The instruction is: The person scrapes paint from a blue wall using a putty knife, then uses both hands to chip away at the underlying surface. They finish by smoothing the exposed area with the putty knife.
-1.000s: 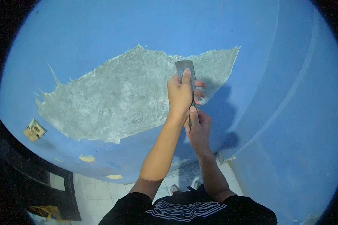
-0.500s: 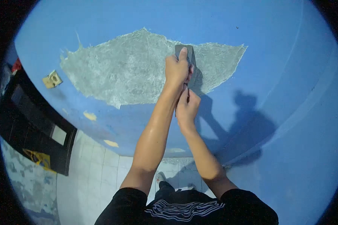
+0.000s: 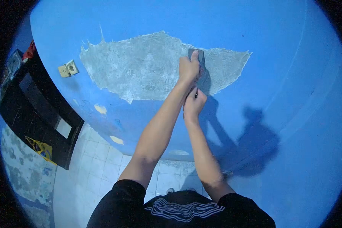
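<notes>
My left hand is closed on a dark flat-bladed scraper, its thumb pressed along the blade. The blade lies against a rough grey bare patch on the blue wall, near the patch's upper edge. Just below, my right hand is closed round a dark part that looks like the scraper's handle, mostly hidden by my fingers and left wrist.
A cream socket juts from the wall at left. Beyond it stand dark furniture and a yellow bag. Two pale chipped spots, one a chip, mark the lower wall. White floor tiles lie beneath.
The view has shifted, so the patch, socket and furniture sit further right. Both hands keep their hold, and the scraper sits slightly lower near the patch's upper edge.
</notes>
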The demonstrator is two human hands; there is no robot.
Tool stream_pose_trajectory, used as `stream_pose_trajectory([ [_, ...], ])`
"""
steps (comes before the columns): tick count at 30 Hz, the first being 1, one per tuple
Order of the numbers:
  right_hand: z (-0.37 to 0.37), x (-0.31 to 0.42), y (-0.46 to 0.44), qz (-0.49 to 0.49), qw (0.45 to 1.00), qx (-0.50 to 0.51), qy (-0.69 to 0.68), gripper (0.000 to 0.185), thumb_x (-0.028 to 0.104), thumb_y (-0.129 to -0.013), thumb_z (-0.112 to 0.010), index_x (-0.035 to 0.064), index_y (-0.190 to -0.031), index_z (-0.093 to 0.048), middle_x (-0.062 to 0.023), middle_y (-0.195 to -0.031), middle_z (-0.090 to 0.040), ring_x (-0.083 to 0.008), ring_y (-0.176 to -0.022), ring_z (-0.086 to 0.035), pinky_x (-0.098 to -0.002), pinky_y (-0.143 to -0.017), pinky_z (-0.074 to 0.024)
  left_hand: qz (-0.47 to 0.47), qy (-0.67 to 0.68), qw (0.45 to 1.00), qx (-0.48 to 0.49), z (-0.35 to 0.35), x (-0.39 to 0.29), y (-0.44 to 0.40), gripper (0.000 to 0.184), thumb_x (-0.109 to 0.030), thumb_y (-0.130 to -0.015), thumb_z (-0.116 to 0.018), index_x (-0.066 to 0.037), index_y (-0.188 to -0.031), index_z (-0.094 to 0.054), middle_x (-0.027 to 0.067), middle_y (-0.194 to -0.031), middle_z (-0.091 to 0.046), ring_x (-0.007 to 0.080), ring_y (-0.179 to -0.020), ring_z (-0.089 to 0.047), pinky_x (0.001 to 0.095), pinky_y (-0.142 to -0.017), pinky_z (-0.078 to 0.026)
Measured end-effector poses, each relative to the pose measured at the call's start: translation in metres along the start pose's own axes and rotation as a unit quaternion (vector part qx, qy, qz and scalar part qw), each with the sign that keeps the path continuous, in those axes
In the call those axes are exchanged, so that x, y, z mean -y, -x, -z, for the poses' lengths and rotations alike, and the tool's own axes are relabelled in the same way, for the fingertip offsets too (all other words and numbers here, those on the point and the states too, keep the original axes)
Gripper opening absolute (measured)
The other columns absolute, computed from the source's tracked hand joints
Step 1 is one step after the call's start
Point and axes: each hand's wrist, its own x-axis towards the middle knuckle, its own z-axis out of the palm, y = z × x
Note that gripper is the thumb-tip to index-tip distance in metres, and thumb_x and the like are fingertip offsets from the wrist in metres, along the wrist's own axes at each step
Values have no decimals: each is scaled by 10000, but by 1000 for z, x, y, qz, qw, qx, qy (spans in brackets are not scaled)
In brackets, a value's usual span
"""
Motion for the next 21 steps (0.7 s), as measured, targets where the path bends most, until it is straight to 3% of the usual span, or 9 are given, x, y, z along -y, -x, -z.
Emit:
stream_pose_trajectory([
  [2, 0, 11, 12, -92, 992, -12, -87, 388, 172, -966, -472, -111, -721, -575, -73, -627, -587, -96, -589, -489, -319, -507, -374, -21, -42, 999, -23, 2, 14, 3, 463, -352, -954, -535, 6, -660, -555, 81, -512, -524, 171, -368, -475, 335, -336, -351],
  [5, 1, 17, -2, -94, 993, 14, -66, 409, 190, -977, -476, -107, -713, -573, -38, -628, -571, -91, -581, -474, -313, -504, -370, -35, -27, 998, -34, -8, 13, -21, 463, -372, -944, -546, 7, -680, -571, 78, -517, -529, 173, -378, -490, 336, -339, -357],
  [6, 3, 16, -2, -141, 987, 18, -71, 415, 201, -978, -487, -105, -711, -577, -32, -616, -552, -89, -574, -459, -309, -505, -367, -68, -1, 997, -38, -10, 33, -34, 456, -370, -944, -547, 2, -683, -573, 74, -520, -530, 169, -388, -495, 336, -338, -351],
  [7, 6, 7, 5, -140, 988, 17, -65, 415, 201, -978, -487, -105, -711, -577, -32, -616, -552, -89, -574, -459, -309, -505, -367, -65, 3, 997, -37, -9, 36, -23, 456, -370, -944, -547, 2, -683, -573, 74, -520, -530, 169, -388, -495, 336, -338, -351],
  [9, 5, 2, 11, -87, 993, -7, -73, 432, 215, -977, -490, -99, -689, -562, -30, -606, -550, -87, -572, -448, -310, -499, -354, -19, 39, 999, 7, -4, 33, -5, 514, -351, -929, -563, 69, -634, -590, 178, -590, -607, 267, -469, -611, 411, -440, -448],
  [15, -1, 11, -11, -143, 988, 6, -61, 375, 180, -967, -500, -110, -748, -594, -64, -668, -598, -115, -619, -499, -320, -547, -399, -3, 14, 998, 56, 3, -11, 12, 487, -316, -976, -490, 30, -641, -560, 135, -566, -595, 197, -453, -590, 351, -403, -444],
  [17, -6, -13, -16, -59, 997, -29, -42, 337, 171, -971, -488, -99, -808, -605, -57, -695, -602, -110, -590, -503, -318, -520, -388, 4, 21, 996, 87, 6, -11, 21, 463, -303, -987, -465, 29, -677, -555, 132, -586, -598, 197, -472, -598, 351, -409, -454],
  [19, -4, -3, -8, -67, 996, -29, -50, 319, 164, -972, -483, -95, -833, -607, -53, -693, -597, -112, -563, -497, -324, -496, -376, 78, 153, 978, 116, 9, 0, 27, 414, -290, -1002, -425, 28, -759, -531, 110, -591, -569, 191, -462, -567, 344, -417, -459],
  [21, -1, 9, 0, -75, 995, -29, -60, 302, 158, -972, -479, -90, -859, -609, -49, -690, -592, -115, -536, -491, -330, -471, -364, 105, 153, 975, 124, 15, 8, 29, 413, -323, -994, -451, 15, -770, -526, 96, -591, -546, 184, -448, -526, 334, -401, -423],
])
